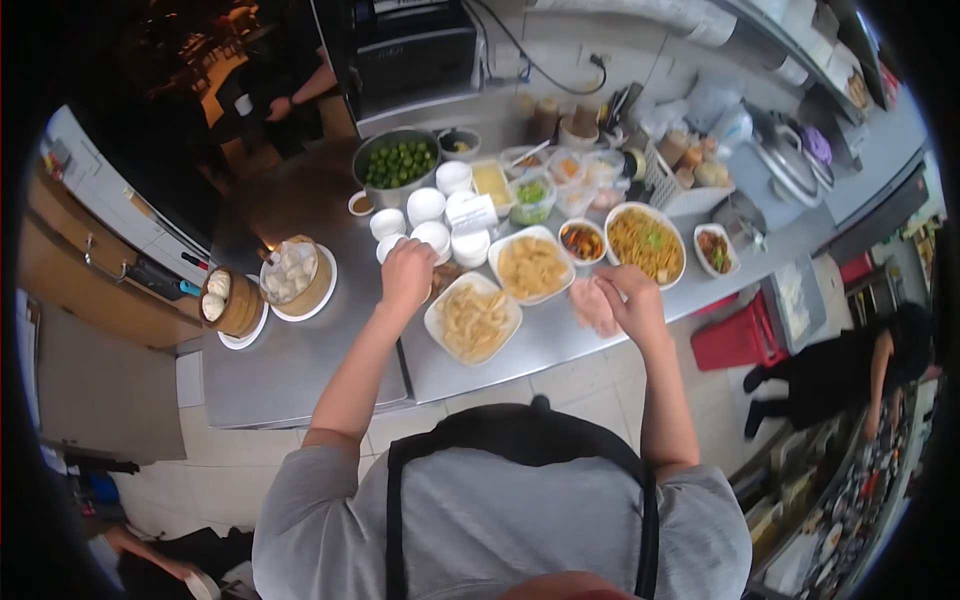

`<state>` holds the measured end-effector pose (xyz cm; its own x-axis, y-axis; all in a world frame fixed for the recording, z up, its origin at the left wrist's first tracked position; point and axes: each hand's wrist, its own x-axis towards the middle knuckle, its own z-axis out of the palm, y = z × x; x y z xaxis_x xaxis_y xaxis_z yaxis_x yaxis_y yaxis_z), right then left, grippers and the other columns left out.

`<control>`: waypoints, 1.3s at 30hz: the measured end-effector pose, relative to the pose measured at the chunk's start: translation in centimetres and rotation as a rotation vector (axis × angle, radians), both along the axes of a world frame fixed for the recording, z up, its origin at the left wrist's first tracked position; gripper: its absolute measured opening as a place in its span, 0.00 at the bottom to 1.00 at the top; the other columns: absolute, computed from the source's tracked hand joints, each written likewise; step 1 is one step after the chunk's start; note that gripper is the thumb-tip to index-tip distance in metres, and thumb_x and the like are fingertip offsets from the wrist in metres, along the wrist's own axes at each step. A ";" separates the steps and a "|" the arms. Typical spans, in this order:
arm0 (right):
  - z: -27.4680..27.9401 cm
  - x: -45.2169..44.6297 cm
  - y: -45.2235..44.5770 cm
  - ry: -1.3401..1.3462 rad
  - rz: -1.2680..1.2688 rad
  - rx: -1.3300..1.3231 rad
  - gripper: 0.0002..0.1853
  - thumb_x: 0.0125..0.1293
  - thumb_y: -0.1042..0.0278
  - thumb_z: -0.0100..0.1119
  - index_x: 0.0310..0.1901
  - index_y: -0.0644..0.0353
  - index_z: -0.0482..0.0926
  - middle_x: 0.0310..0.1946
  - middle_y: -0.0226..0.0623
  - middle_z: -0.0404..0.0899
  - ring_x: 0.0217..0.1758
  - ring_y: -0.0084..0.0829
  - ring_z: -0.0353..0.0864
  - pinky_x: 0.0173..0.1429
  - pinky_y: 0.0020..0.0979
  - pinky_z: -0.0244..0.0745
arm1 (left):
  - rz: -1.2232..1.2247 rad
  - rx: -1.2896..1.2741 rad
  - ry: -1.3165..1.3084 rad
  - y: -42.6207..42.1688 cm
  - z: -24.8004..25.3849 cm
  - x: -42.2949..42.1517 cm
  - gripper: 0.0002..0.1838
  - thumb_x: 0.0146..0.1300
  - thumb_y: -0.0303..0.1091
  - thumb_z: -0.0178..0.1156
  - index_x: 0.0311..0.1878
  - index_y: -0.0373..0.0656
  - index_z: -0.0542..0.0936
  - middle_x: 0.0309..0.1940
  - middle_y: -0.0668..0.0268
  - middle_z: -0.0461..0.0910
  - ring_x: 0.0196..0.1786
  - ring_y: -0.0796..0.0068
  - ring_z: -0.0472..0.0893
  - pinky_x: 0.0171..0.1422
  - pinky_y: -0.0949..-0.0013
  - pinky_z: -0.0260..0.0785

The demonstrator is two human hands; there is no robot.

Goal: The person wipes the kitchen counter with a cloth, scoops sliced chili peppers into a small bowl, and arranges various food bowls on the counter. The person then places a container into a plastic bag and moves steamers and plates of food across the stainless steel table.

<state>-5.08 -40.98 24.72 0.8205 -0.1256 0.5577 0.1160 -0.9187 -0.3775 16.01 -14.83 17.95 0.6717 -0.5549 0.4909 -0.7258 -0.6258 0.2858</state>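
Note:
My left hand [408, 275] is closed, fingertips bunched beside the small white cups [388, 223]; what it holds, if anything, is hidden. Fingers pinched, my right hand [637, 305] is on a pale pink crumpled item [592, 308] at the counter's front edge. Between my hands stand a white bowl of pale fried pieces [472, 318] and a second such bowl [532, 266]. Beyond my right hand are a small bowl of dark red sauce [582, 242] and an oval dish of noodles [646, 245].
Bamboo steamers of buns [230, 302] and dumplings [297, 278] stand at the left. A pot of greens [397, 163] and plastic tubs [532, 197] are further back. Other people are at the back left, lower left and right. A red bin [735, 335] stands right of the counter.

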 end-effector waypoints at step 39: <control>25.5 18.7 -8.4 -0.767 -0.094 -0.283 0.36 0.40 0.61 0.67 0.53 0.57 0.64 0.52 0.39 0.66 0.59 0.39 0.61 0.63 0.43 0.49 | -0.566 -1.544 0.680 -20.4 25.5 6.4 0.06 0.54 0.20 0.52 0.35 0.31 0.73 0.32 0.58 0.75 0.36 0.67 0.76 0.41 0.67 0.73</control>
<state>13.59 -49.38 50.24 0.1911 0.0547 0.9800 0.1649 -0.9860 0.0229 22.43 -35.26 43.44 0.8679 -0.1154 0.4832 -0.2518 0.7363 0.6281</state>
